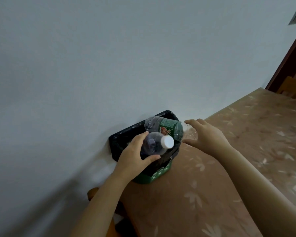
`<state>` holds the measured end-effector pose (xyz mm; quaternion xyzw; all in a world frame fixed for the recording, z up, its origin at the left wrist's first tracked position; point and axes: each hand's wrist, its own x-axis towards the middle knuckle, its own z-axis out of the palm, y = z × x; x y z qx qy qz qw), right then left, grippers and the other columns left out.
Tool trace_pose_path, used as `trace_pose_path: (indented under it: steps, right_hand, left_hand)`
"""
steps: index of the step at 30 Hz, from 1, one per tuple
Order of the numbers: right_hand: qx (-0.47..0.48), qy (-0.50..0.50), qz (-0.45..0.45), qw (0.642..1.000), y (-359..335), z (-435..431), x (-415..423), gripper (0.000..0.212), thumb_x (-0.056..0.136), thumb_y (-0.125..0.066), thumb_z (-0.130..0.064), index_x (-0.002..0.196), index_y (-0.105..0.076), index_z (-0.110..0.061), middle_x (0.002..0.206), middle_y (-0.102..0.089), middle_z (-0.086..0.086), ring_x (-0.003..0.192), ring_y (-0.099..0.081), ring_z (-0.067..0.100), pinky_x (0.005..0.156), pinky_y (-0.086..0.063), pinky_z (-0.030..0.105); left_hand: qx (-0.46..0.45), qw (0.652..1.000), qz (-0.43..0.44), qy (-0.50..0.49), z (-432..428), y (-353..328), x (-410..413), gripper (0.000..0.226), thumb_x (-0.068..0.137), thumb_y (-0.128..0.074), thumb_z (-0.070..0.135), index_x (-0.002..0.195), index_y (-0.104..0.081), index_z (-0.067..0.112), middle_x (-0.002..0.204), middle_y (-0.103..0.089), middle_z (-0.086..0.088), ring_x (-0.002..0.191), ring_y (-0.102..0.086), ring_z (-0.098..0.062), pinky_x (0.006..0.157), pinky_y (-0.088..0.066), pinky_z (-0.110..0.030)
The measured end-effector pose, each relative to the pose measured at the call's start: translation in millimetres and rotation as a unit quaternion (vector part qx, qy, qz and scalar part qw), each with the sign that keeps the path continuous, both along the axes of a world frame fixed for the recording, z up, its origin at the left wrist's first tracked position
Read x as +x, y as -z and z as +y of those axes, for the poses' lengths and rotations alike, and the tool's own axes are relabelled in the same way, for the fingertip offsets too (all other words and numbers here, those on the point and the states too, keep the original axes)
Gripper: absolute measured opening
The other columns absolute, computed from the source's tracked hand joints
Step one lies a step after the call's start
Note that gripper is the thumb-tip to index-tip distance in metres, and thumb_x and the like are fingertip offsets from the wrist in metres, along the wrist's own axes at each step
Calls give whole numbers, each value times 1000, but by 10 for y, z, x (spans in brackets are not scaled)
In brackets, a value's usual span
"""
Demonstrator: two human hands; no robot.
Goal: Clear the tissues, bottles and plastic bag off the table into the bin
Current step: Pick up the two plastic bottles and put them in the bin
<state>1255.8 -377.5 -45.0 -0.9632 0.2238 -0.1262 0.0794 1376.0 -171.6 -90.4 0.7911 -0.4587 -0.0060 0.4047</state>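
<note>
A clear bottle with a white cap (pixel 154 144) is being gripped by the left hand (pixel 135 154), with the fingers (pixel 140 136) wrapped over its far side and the thumb pressed along its near side. The cap is being pointed toward the right hand, and the bottle is being held directly over the open mouth of the bin (pixel 120 142).

Just beyond the left hand, a second bottle with a green label (pixel 167 128) is being held tilted across the bin's far rim. Its clear end is being touched by the right hand (pixel 205 134), whose fingers are being kept spread and only loosely curved around it; whether a firm grasp is being made cannot be told.

The bin is being lined with a black bag, and its green lower wall is being shown beneath the left wrist. It is being stood against the pale wall (pixel 92 65), beside the edge of the table (pixel 246 134) under the right forearm, which is being covered by a brown leaf-patterned cloth.
</note>
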Motion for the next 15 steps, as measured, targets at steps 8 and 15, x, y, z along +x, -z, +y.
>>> trace_pose_path:
  steps: [8, 15]
  right_hand:
    - [-24, -43, 41, 998, -11, -75, 219, 58, 78, -65, -41, 130, -41, -28, 125, -49, 1, 97, -56, 22, 60, -35, 27]
    - [-85, -75, 94, 989, -108, -175, 336, 64, 78, -65, -43, 134, -36, -32, 130, -49, -1, 112, -49, 21, 87, -38, 36]
  left_hand:
    - [61, 996, -53, -46, 6, 135, 162, 63, 86, -58, 39, 137, -34, 11, 140, -42, -6, 129, -31, -16, 102, -22, -25]
    - [34, 996, -39, -75, 31, 231, 107, 66, 84, -63, 35, 137, -33, 10, 137, -43, -6, 128, -33, -17, 101, -22, -23]
